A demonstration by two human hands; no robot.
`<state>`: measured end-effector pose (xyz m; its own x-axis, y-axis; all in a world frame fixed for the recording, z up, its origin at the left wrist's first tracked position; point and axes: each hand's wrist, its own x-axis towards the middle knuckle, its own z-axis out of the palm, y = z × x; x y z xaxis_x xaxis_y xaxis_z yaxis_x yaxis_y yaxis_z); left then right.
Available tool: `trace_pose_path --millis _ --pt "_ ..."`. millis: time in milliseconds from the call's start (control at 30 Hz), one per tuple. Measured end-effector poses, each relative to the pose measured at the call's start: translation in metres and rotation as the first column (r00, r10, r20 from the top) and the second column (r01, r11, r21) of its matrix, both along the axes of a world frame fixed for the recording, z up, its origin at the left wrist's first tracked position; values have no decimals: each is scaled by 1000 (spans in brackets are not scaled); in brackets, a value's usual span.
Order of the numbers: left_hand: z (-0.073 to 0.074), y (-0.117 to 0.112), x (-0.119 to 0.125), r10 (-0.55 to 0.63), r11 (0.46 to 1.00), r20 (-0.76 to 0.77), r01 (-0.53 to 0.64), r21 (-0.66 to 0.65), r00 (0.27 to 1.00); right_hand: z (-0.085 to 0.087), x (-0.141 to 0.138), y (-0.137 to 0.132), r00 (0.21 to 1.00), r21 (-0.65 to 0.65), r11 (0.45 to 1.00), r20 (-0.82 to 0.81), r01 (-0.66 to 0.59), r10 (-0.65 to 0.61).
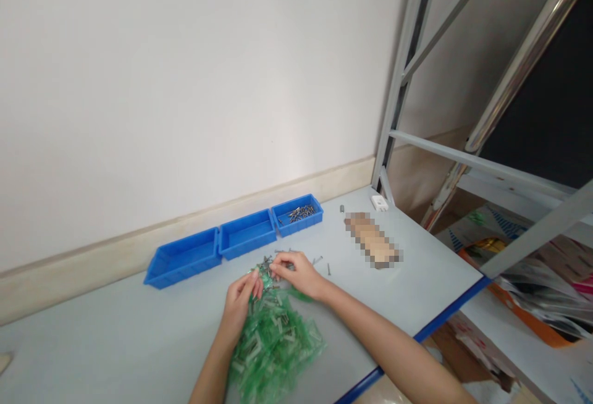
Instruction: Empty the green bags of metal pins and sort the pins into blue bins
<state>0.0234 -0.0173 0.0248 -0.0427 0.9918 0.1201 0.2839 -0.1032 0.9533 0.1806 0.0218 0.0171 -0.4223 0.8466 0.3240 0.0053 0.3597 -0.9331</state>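
Observation:
My left hand [241, 296] is closed in a pinch on a small green plastic bag [266, 277]. Just right of it, my right hand [299, 274] is pinched shut at the bag's other side; what its fingertips hold is too small to make out. Behind and between the fingers lie loose screws [266, 260], partly hidden by the hands. Below both wrists is a heap of green plastic packets [278, 348] with pale and metal pieces showing through. A single screw [329, 269] and another screw [317, 260] rest to the right of my right hand.
Three blue bins [185, 271] stand in a row along the wall; the right one contains many screws [302, 213]. On the grey table [92, 342] are a blurred brown object [373, 240], a white adapter-like block [379, 202] and a small dark cylinder [342, 209]. A metal frame [393, 104] rises at right.

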Motion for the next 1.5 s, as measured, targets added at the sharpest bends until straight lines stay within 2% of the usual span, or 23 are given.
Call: trace_pose_path --millis 200,467,733,1000,1233,1367,1500 --pt "4 1 2 22 999 73 -24 22 997 -2 -1 1 1000 -40 999 20 15 -14" --pt "-5 0 -2 -17 1000 -15 17 -7 1000 -1 2 1 997 17 1000 75 17 -18" --pt "2 0 4 -6 1000 44 6 13 999 -5 1 5 998 -35 999 52 33 -31" --pt "-4 -2 1 -2 1000 -28 1 -16 1000 -6 2 4 999 -36 999 38 -30 32" --pt "1 1 2 11 999 -25 -12 -44 1000 -13 -4 4 998 -70 996 11 -59 60" --pt "0 1 1 10 999 -44 -11 -30 999 -9 -3 5 998 -106 993 4 -58 59" --pt "-8 0 0 -6 998 -45 3 -70 999 -2 1 3 998 -48 998 21 -51 53"
